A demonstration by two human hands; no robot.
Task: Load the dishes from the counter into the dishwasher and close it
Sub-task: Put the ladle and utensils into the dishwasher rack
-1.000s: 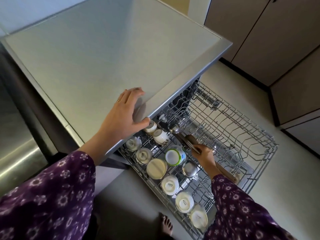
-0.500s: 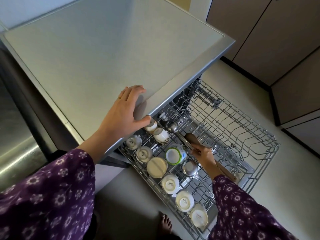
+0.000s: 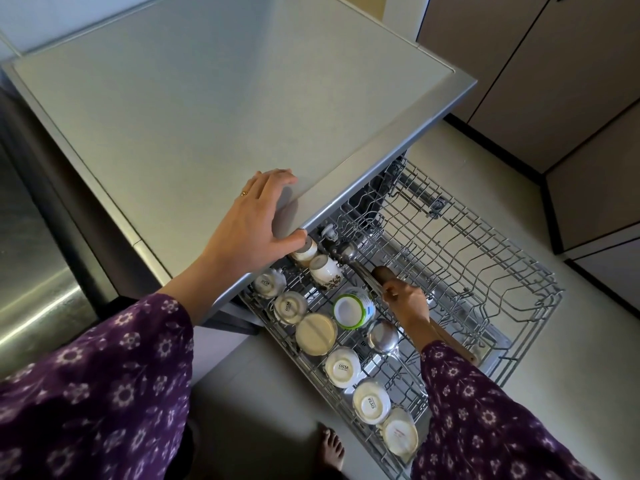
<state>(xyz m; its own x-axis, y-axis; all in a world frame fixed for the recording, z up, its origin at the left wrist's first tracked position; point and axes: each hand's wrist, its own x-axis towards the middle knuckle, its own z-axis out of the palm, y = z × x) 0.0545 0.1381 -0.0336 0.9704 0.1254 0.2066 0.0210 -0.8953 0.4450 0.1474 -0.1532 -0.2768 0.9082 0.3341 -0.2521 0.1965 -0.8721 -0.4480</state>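
Note:
The dishwasher's wire rack (image 3: 485, 258) is pulled out below the grey counter (image 3: 207, 116). Several upturned white cups (image 3: 343, 368) and a green-rimmed bowl (image 3: 353, 308) line its left side, with a steel ladle (image 3: 381, 336) beside them. My right hand (image 3: 407, 303) is down in the rack, fingers closed on a long wooden utensil (image 3: 450, 339) and a steel utensil (image 3: 349, 254) lying next to it. My left hand (image 3: 256, 226) rests flat on the counter's front edge, thumb over the lip, holding nothing.
A steel appliance front (image 3: 31, 271) stands at the left. Beige cabinet doors (image 3: 554, 81) line the right wall above a pale floor (image 3: 485, 168). My bare foot (image 3: 330, 452) is on the floor by the rack's near corner.
My right hand has edged slightly along the utensils in the rack. My left hand has stayed on the counter edge.

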